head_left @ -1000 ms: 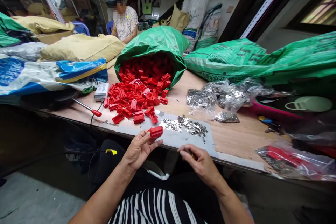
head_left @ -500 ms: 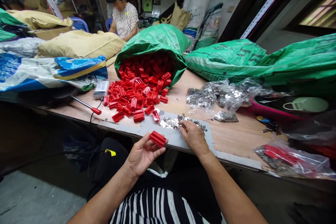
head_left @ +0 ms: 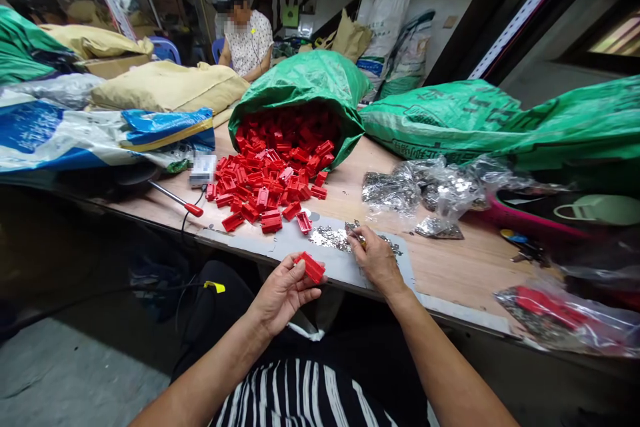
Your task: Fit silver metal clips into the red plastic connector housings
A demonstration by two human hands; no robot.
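Just off the table's front edge, my left hand [head_left: 286,290] pinches a red plastic casing [head_left: 311,267] between thumb and fingers. My right hand [head_left: 377,260] is over small shiny metal pieces [head_left: 330,237] spread on a grey board [head_left: 340,268]. Its thumb and fingertips are pressed together; a bit of yellow shows at them, but what they grip is too small to name. Behind the board, a heap of similar red casings [head_left: 263,190] spills from the mouth of a green woven sack [head_left: 310,77].
Plastic bags of metal pieces [head_left: 393,190] lie to the right, near a pink-edged container [head_left: 505,213]. A red-handled lever [head_left: 193,209] sticks out at the left. Full sacks [head_left: 170,85] line the back, where a person [head_left: 247,40] sits.
The whole view has shifted slightly, moving the scene right. The casing in my left hand has turned a little. My right hand stays at the metal pieces.
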